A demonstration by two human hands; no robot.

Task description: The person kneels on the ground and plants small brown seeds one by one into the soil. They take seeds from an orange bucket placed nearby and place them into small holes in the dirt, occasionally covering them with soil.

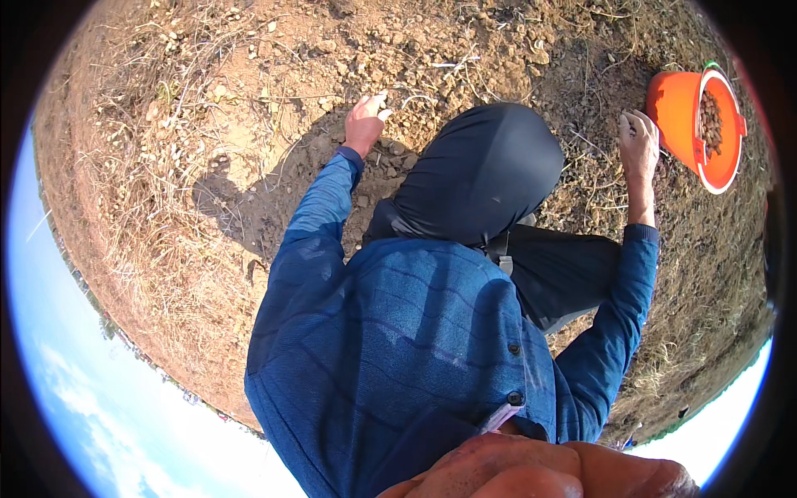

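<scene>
My left hand (364, 126) hovers over or rests near dry, cloddy soil (398, 155), left of my bent knee (498, 149). Its thumb and fingers are apart, and I see nothing held between them. On the other side, my right hand (639, 143) has its fingers curled, close to an orange plastic bucket (675, 115); whether it grips something is hidden. The bucket leans with its pale-rimmed mouth turned to the right. Inside lie many small brown pods, which look like peanuts (711, 124).
Dry stalks and straw (180, 143) cover the ground on the left, with pale pods or clods scattered among them. Thin dry stems lie on the soil ahead. My dark-trousered legs (560, 267) are folded between my hands.
</scene>
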